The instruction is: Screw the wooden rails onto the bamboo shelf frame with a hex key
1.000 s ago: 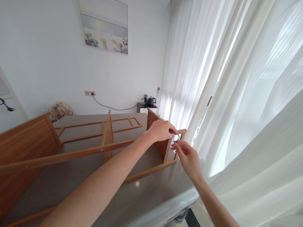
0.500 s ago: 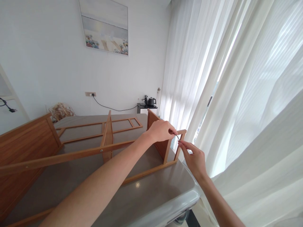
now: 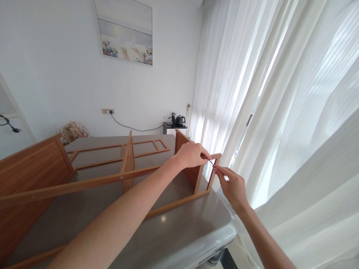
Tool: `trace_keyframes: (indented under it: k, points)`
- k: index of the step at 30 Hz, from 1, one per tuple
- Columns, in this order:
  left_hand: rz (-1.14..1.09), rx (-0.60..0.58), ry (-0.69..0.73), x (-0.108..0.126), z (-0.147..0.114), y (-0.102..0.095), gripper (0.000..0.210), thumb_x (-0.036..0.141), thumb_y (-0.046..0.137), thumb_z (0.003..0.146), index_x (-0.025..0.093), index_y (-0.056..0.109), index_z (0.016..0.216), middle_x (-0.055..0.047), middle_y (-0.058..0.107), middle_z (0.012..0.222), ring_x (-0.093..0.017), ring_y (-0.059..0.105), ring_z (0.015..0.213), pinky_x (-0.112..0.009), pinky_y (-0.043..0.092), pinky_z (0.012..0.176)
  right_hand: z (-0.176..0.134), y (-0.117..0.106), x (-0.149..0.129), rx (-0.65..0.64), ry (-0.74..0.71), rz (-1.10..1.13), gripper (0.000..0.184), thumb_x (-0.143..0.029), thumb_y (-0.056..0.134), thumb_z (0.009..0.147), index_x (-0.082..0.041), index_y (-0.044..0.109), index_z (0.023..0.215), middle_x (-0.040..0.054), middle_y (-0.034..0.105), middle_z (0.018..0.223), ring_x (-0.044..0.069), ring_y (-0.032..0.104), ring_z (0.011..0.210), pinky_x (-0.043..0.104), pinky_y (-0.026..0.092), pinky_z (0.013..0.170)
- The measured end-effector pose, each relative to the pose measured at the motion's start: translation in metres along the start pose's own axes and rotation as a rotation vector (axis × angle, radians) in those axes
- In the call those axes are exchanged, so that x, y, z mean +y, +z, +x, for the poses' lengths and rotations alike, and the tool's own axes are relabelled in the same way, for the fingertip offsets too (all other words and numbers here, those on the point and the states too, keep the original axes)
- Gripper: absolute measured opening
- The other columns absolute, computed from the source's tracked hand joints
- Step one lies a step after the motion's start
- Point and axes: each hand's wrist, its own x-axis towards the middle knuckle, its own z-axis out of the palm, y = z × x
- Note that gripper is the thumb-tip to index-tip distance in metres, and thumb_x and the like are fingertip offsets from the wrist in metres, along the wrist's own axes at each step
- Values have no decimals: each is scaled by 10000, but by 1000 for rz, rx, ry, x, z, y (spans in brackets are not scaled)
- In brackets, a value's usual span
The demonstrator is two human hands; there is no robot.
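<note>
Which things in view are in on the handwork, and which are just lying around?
In use:
- Thin dark rod, between the fingertips of the left hand and right hand
- Wooden shelf frame
- Table under it

Just around:
- Framed painting
- Black kettle
- Straw-like bundle
- White curtains

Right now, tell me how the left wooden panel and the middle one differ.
The left panel shows its broad face; the middle panel is seen nearly edge-on. The left panel runs out of the picture; the middle panel lies within it. Both are brown wood, crossed by the same rail.
</note>
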Motion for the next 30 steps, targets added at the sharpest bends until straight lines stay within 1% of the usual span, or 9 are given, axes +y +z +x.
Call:
trace_keyframes:
  k: [9, 11, 13, 15, 17, 20, 23, 26, 30]
  points:
    - [10, -7, 10, 0, -1, -1, 227, 335, 633, 841, 371, 810, 977, 65, 793, 954, -190, 716, 886, -306, 538, 862, 2, -4, 1, 0, -132, -158, 294, -366, 478, 1028, -277, 745, 1115, 23, 757, 1043, 193, 711, 876, 302, 513, 721]
    - [9, -11, 20, 0, -1, -1, 226, 338, 629, 845, 370, 809, 979, 70, 793, 959, -184, 714, 877, -303, 539, 849, 3, -6, 0, -10, -133, -172, 306, -375, 469, 1029, -272, 746, 1108, 28, 757, 1040, 200, 709, 867, 312, 510, 718]
    - [7, -13, 26, 0, -1, -1, 227, 341, 624, 851, 369, 808, 983, 73, 793, 967, -182, 714, 882, -301, 541, 846, 3, -6, -2, -24, -93, -146, 316, -401, 470, 1025, -271, 748, 1098, 33, 758, 1042, 204, 709, 856, 320, 514, 717]
    - [7, -13, 25, 1, -1, -2, 236, 337, 615, 858, 368, 807, 991, 70, 793, 970, -184, 715, 898, -301, 540, 857, 2, -4, -6, -50, -7, -80, 324, -450, 491, 1009, -270, 752, 1072, 40, 763, 1024, 217, 714, 852, 330, 524, 715]
    - [8, -16, 18, 2, -2, -3, 244, 329, 608, 859, 367, 809, 992, 64, 794, 969, -187, 716, 907, -302, 539, 872, 0, 0, -11, -86, 120, 35, 334, -514, 540, 973, -262, 752, 1027, 46, 771, 963, 238, 727, 843, 346, 543, 721]
    - [12, -20, 0, 3, -2, -4, 253, 316, 608, 844, 375, 810, 985, 62, 794, 964, -193, 716, 921, -314, 534, 899, -3, 8, -23, -173, 320, 334, 377, -590, 637, 890, -237, 737, 976, 66, 777, 904, 270, 748, 854, 376, 581, 758]
    - [19, -20, -12, 4, -2, -4, 264, 303, 606, 834, 388, 807, 982, 67, 793, 960, -196, 714, 930, -329, 529, 925, -3, 15, -38, -244, 456, 643, 445, -622, 709, 821, -210, 707, 990, 97, 780, 940, 281, 759, 857, 378, 599, 737]
    - [17, -15, -18, 4, -2, -3, 254, 321, 606, 839, 390, 807, 978, 70, 791, 962, -195, 712, 930, -332, 525, 942, 0, 18, -51, -249, 504, 787, 457, -611, 741, 799, -202, 676, 990, 110, 778, 984, 275, 763, 865, 355, 595, 726]
    - [-5, -18, -20, 3, -2, -2, 239, 367, 607, 847, 388, 805, 979, 73, 790, 979, -194, 709, 928, -324, 527, 927, 3, 18, -58, -239, 490, 794, 443, -611, 741, 801, -207, 657, 963, 104, 779, 979, 271, 763, 889, 338, 591, 731]
